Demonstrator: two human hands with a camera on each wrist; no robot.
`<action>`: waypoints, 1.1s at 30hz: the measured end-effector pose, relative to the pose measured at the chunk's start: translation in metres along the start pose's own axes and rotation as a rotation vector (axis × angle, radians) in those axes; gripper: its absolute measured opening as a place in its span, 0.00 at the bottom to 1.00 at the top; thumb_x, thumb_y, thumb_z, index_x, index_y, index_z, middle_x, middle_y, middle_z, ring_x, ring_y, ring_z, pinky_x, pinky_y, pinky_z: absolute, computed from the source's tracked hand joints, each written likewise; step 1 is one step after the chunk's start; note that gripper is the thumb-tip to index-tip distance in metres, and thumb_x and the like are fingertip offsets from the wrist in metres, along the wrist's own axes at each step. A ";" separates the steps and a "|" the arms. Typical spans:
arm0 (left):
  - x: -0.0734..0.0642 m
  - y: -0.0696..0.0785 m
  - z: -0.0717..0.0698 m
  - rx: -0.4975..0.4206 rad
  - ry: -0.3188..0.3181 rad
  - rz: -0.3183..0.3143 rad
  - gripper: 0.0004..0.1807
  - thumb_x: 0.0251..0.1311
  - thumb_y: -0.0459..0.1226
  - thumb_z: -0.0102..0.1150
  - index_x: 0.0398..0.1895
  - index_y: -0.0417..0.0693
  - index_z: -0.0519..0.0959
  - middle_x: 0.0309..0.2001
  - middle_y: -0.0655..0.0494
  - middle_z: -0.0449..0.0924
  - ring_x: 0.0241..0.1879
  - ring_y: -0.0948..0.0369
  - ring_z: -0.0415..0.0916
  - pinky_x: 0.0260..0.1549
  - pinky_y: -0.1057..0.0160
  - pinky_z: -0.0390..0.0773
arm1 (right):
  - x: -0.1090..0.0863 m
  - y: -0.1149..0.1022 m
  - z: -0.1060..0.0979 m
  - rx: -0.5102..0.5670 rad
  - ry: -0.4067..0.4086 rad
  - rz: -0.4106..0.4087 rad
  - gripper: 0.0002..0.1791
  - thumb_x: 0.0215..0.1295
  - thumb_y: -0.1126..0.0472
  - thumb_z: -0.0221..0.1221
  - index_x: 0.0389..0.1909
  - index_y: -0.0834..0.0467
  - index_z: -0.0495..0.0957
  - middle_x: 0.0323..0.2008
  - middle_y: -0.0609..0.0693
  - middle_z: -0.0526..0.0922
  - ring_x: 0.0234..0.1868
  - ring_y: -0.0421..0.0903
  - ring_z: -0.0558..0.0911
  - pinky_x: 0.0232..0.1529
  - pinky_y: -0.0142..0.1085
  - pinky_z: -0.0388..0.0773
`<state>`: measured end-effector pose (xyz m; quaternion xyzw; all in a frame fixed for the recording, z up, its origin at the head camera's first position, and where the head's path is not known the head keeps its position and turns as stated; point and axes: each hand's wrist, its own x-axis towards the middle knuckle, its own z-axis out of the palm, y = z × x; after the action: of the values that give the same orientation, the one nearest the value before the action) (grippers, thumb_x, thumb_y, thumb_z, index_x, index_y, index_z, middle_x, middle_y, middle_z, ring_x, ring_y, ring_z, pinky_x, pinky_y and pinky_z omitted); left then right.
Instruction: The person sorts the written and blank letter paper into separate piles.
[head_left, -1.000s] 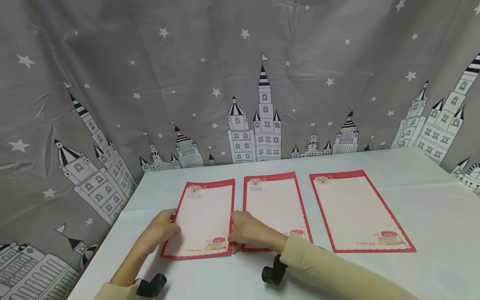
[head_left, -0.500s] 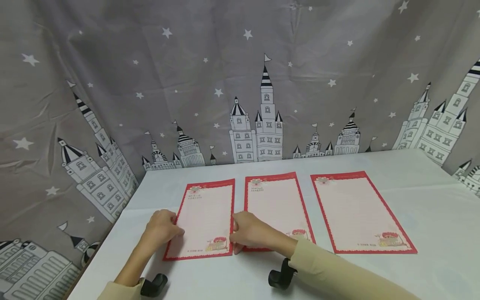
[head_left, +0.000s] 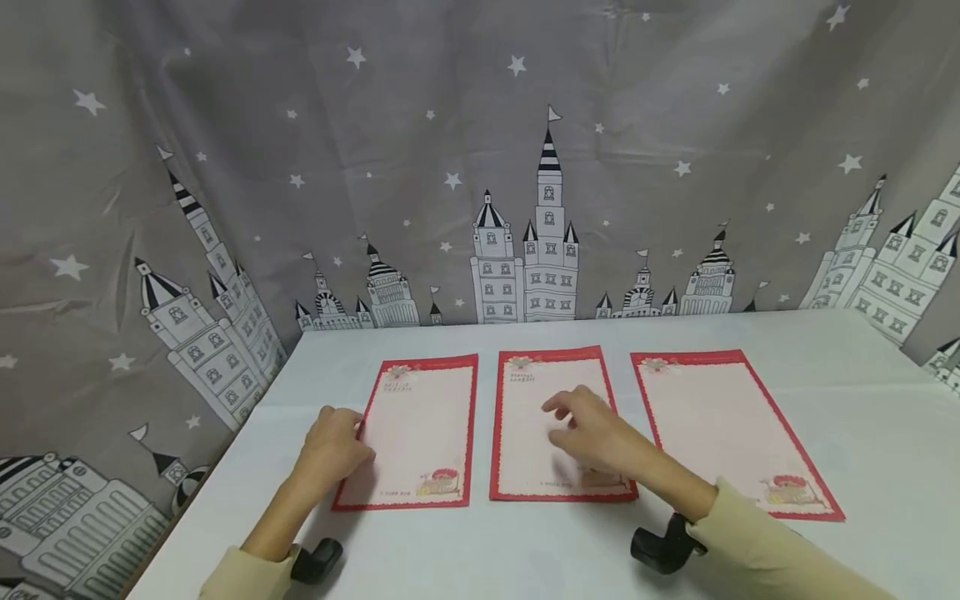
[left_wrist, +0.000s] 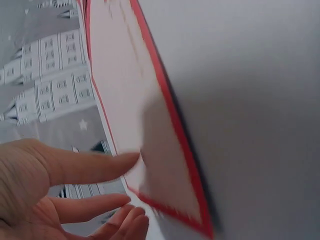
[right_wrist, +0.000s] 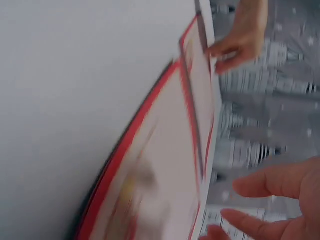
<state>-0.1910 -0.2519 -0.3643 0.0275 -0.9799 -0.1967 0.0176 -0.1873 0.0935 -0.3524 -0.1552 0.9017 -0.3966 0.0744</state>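
Observation:
Three red-bordered sheets of letter paper lie in a row. At the left edge of the leftmost letter paper [head_left: 420,437] is my left hand [head_left: 333,446]. The left wrist view shows its thumb [left_wrist: 95,167] over the sheet's margin, with the fingers spread apart from it. My right hand [head_left: 596,433] hovers over the middle letter paper [head_left: 521,442], its fingers loosely bent with nothing between them, casting a shadow on the page. Small printed or written lines mark the top left of these two sheets. The rightmost letter paper [head_left: 708,408] is partly covered by my right forearm.
All the sheets lie on a white-covered table [head_left: 450,554]. Behind and to the left hangs a grey curtain [head_left: 420,100] printed with castles and stars. A black wrist mount [head_left: 317,561] sits under the left sleeve, another black mount [head_left: 663,547] under the right.
My right hand has left the right edge of the leftmost sheet and moved right, over the middle sheet. The left hand stays by the left edge. The head view has shifted slightly.

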 end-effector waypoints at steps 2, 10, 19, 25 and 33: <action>0.000 0.010 0.002 0.004 0.025 0.022 0.20 0.51 0.25 0.65 0.49 0.21 0.81 0.43 0.32 0.77 0.46 0.41 0.72 0.45 0.44 0.76 | -0.004 0.012 -0.011 -0.044 0.047 0.040 0.23 0.65 0.66 0.64 0.61 0.68 0.79 0.50 0.60 0.76 0.51 0.54 0.77 0.48 0.50 0.79; -0.001 0.068 0.013 -0.238 -0.088 0.104 0.22 0.70 0.31 0.58 0.63 0.26 0.77 0.54 0.38 0.82 0.52 0.46 0.80 0.52 0.46 0.81 | -0.010 0.046 -0.028 -0.113 0.085 0.172 0.38 0.64 0.62 0.67 0.69 0.79 0.66 0.54 0.69 0.72 0.52 0.58 0.75 0.47 0.50 0.84; 0.001 0.108 0.039 -0.434 -0.318 0.053 0.29 0.73 0.37 0.60 0.70 0.29 0.71 0.43 0.48 0.84 0.34 0.60 0.80 0.41 0.59 0.80 | -0.009 0.056 -0.028 -0.070 0.036 0.164 0.37 0.65 0.62 0.66 0.67 0.81 0.67 0.49 0.64 0.75 0.47 0.53 0.75 0.43 0.43 0.82; 0.012 0.115 0.052 -0.490 -0.356 0.037 0.26 0.73 0.35 0.59 0.68 0.27 0.73 0.37 0.50 0.81 0.31 0.60 0.78 0.37 0.64 0.76 | -0.008 0.058 -0.024 -0.050 0.047 0.162 0.38 0.63 0.62 0.66 0.67 0.81 0.67 0.50 0.66 0.74 0.49 0.54 0.74 0.42 0.43 0.82; 0.013 0.122 0.061 -0.440 -0.331 0.029 0.19 0.71 0.36 0.61 0.58 0.32 0.81 0.27 0.50 0.76 0.25 0.59 0.72 0.26 0.66 0.68 | -0.007 0.058 -0.023 -0.036 0.063 0.182 0.39 0.62 0.63 0.67 0.68 0.81 0.66 0.53 0.68 0.73 0.51 0.56 0.74 0.41 0.42 0.83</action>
<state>-0.2126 -0.1171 -0.3731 -0.0233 -0.9036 -0.4062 -0.1343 -0.1991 0.1489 -0.3799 -0.0615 0.9209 -0.3766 0.0790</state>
